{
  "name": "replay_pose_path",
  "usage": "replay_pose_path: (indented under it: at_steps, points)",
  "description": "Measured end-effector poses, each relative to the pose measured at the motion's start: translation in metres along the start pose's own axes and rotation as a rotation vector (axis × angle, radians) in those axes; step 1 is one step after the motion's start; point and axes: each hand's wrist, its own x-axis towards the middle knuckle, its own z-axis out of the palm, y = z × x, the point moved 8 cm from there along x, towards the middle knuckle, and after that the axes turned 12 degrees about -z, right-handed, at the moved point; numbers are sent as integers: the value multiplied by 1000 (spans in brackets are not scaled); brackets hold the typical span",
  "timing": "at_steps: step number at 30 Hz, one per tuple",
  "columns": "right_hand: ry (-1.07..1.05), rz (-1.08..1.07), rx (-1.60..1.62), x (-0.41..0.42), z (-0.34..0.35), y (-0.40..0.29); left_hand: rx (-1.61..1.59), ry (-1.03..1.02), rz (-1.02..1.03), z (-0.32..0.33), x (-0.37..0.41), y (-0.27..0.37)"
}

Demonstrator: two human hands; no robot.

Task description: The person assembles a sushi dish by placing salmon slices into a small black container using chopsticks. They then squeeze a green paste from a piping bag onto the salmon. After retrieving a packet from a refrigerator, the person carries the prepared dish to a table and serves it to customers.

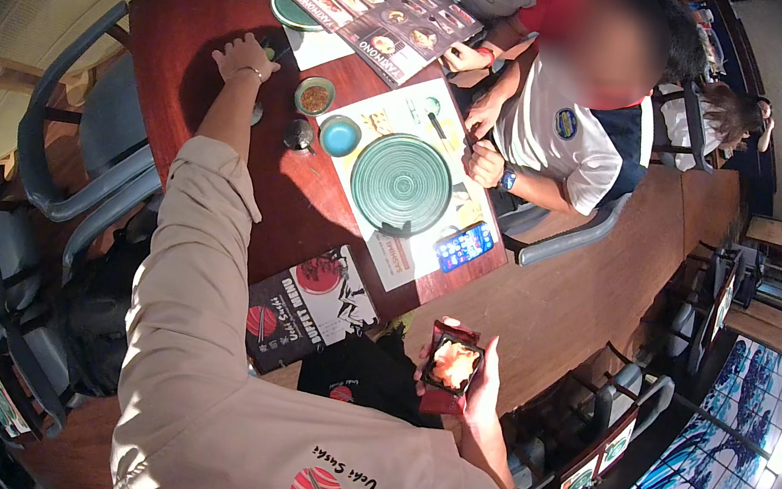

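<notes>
My left hand (246,59) reaches over the dark red wooden table (213,218), its fingers spread beside a small dark dish (269,48) with something green in it. The hand partly covers that dish, so whether it grips it is unclear. Nearer me, my right hand (485,388) holds a small dark red tray (439,403) beyond the table's edge. On it sits a square black dish with pale orange-pink food (455,364), perhaps pickled ginger. Close to my left forearm are a bowl of brown flakes (314,96), a blue bowl (340,136) and a dark round pot (299,134).
A ridged green plate (401,184) and a smartphone (464,246) rest on a paper placemat (394,272). A seated person (567,134) is at the right side; another holds an open menu (388,9). A closed menu (313,309) lies at the near edge. Chairs (100,110) stand left.
</notes>
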Motion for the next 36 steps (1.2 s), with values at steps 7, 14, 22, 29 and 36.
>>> replay_pose_path:
  at_steps: [7,14,22,29,36]
  points:
    - [-35,-38,-22,29,12,1,-656,425,233,-109,-122,-29]
    - [-2,-151,83,69,63,-2,-1122,-517,867,-124,-434,-32]
    - [-99,-327,36,80,101,13,-1064,-178,800,-140,-474,-68]
    - [-166,-370,-39,82,108,18,-981,-71,754,-149,-470,-72]
    - [-146,-375,-70,89,128,17,-924,-27,735,-146,-440,-74]
